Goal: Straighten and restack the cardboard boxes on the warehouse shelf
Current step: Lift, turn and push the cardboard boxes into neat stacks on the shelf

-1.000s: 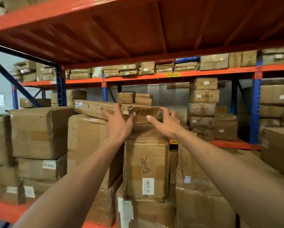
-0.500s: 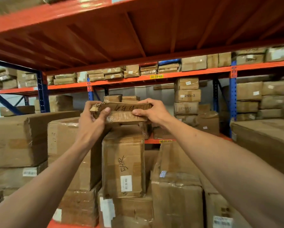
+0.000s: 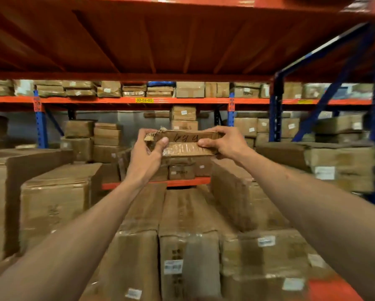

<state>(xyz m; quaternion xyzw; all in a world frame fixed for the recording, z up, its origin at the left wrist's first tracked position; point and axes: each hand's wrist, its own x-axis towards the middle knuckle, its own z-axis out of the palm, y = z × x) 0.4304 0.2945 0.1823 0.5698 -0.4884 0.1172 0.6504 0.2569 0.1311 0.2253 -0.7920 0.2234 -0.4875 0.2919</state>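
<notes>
Orange racking point(image 3: 138, 100) with blue uprights point(image 3: 39, 124) runs across the far side, its tiers packed with brown cartons. Near the camera, long cardboard boxes point(image 3: 188, 216) lie side by side on the shelf, running away from view. Above them, a flat, worn box point(image 3: 183, 144) with handwritten marks on its near face is held level in the air. At its left end the left hand point(image 3: 146, 155) grips it, thumb across the front; the right hand point(image 3: 224, 142) pinches its right end, fingers over the top, thumb below.

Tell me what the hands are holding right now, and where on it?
A flat cardboard box, gripped at its two ends: left hand and right hand.
</notes>
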